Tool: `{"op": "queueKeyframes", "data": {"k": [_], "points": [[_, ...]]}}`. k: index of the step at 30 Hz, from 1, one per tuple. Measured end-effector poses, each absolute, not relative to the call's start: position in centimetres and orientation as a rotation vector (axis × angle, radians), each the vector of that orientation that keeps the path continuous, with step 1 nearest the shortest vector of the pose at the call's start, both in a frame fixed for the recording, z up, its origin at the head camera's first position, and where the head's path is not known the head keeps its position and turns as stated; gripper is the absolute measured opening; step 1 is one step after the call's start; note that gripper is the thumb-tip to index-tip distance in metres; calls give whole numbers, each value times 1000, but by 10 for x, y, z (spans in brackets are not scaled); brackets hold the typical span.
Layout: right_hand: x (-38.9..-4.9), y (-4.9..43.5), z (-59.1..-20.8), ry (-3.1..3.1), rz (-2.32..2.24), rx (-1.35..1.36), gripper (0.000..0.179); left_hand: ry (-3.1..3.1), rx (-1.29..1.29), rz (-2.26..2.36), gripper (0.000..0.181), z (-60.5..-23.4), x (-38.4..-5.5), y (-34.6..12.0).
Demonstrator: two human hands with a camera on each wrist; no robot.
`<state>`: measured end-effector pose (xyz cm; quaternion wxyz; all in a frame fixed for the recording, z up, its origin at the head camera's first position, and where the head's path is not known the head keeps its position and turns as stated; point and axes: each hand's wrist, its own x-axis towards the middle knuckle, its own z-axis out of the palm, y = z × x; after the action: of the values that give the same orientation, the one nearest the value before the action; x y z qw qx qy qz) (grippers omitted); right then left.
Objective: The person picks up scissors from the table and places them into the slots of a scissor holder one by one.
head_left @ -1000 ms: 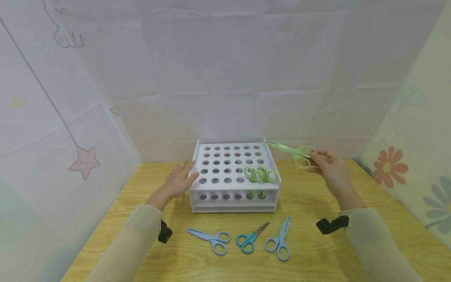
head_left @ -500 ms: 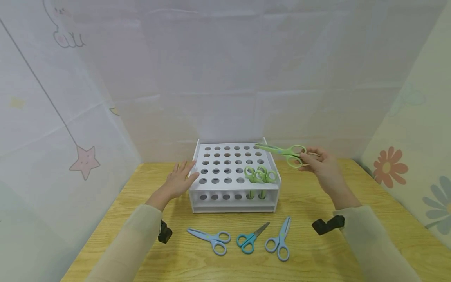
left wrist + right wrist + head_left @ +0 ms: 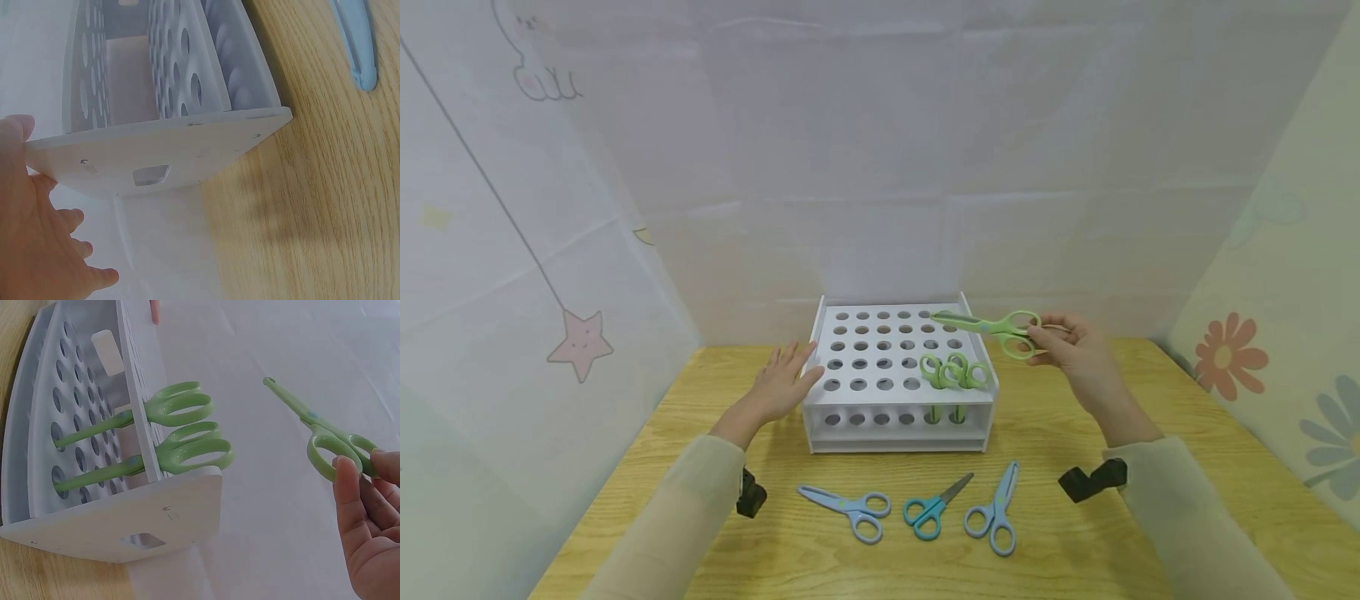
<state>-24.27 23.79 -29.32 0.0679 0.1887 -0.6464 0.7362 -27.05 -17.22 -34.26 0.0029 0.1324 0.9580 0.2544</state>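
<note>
Pale printed cloth [image 3: 850,150] hangs behind a wood-grain counter [image 3: 820,575]; white rack [image 3: 897,374] stands on it. Left hand [image 3: 781,383] rests at the rack's left wall — fingers spread, thumb at the upper edge. Right hand [image 3: 1078,354], right of the rack, pinches light-green scissors [image 3: 988,327] by the handle loops, closed blades raised above the rack's top. Two green pairs [image 3: 100,475] stand handles-up in the rack's two rightmost front-row holes. Before the rack, lying flat: blue scissors [image 3: 846,504] leftmost, teal scissors [image 3: 934,507] between, second blue pair [image 3: 998,504] rightmost.
</note>
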Motion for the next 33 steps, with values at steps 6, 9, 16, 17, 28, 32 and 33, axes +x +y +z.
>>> {"op": "queueKeyframes", "data": {"k": [6,9,16,17,28,32,33], "points": [[-243,233,-293,-1995,2167,586,17,3000,412,803,63,-343,-270,-173],[-243,231,-293,-2021,2142,586,16,2996,411,807,63,-342,-270,-173],[-244,229,-292,-2071,2102,576,14,2994,407,809,64,-341,-270,-173],[-245,228,-292,-2072,2098,580,12,2994,404,807,64,-341,-271,-173],[-243,220,-289,-2184,1986,538,20,3001,404,799,63,-342,-272,-172],[-242,217,-291,-2222,1954,521,20,3003,401,805,62,-343,-272,-172],[-242,216,-291,-2232,1946,516,20,3003,400,805,61,-344,-272,-172]]}}
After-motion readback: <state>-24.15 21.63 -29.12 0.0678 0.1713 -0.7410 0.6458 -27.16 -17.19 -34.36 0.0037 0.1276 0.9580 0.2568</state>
